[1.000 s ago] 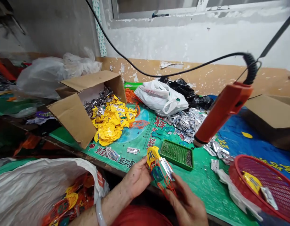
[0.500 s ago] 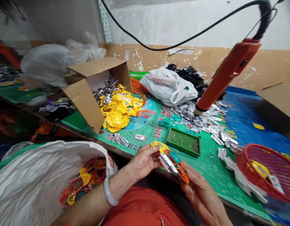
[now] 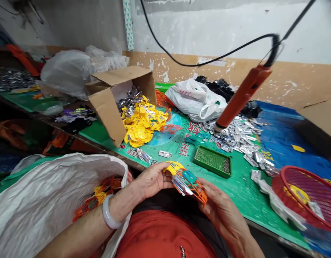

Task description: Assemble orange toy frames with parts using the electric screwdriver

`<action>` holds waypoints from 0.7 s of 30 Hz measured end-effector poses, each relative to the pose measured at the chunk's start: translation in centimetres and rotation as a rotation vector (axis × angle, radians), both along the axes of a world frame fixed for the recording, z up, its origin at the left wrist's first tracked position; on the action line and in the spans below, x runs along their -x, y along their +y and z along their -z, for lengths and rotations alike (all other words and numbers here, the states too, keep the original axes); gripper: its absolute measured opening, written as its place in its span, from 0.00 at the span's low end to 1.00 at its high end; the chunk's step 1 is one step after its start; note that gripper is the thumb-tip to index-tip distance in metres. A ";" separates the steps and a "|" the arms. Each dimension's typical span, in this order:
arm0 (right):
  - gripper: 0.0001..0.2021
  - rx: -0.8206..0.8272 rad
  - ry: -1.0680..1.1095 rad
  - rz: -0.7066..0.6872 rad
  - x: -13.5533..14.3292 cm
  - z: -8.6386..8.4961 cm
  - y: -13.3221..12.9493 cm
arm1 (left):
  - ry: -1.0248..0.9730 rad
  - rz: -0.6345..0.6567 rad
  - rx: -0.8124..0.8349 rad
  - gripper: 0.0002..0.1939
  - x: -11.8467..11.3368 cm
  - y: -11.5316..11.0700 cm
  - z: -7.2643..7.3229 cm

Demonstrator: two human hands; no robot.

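Between my hands is a toy car body [image 3: 190, 178] with a yellow front, a teal panel, an orange lattice frame and silver side pieces. My left hand [image 3: 157, 179] pinches its yellow end. Around the orange end close the fingers of my right hand [image 3: 217, 202]. The toy is held in front of the table edge, near a green screw tray [image 3: 212, 161] with small screws heaped at its right end. Silver pieces [image 3: 164, 154] lie behind my left hand. An orange electric screwdriver [image 3: 242, 96] hangs tip down over the silver pile.
A cardboard box [image 3: 107, 111] spills yellow parts [image 3: 141, 130] onto the green table. Behind are a white plastic bag [image 3: 194, 98] and loose silver parts [image 3: 237, 138]. A red basket [image 3: 282, 186] stands right. At lower left gapes a white sack [image 3: 60, 193] holding finished-looking orange-yellow toys.
The view has shifted a little, and both hands with the toy car body appear further left. The hanging screwdriver has swung left and away. Both hands keep their hold.
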State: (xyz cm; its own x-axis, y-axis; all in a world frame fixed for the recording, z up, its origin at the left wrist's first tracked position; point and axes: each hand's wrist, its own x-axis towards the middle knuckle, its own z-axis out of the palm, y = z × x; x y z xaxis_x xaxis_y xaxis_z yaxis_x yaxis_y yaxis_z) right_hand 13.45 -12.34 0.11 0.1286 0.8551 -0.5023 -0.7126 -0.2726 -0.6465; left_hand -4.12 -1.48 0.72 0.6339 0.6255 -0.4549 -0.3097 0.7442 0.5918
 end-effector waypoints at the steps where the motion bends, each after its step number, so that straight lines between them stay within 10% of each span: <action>1: 0.19 0.010 -0.028 -0.026 0.1 0.0 0.1 | 0.008 -0.002 -0.011 0.09 0.5 -0.1 -0.3; 8: 0.32 0.096 -0.340 -0.275 2.0 -0.2 2.2 | 0.084 0.006 -0.109 0.07 6.8 -0.5 -2.5; 15: 0.24 -0.364 -0.595 -0.670 10.7 -2.9 6.0 | 0.422 -0.205 -0.242 0.10 17.0 -3.5 -4.6; 21: 0.15 -0.808 -1.132 -0.946 17.6 0.6 9.8 | 0.705 -0.325 -0.155 0.15 22.0 -5.1 -2.3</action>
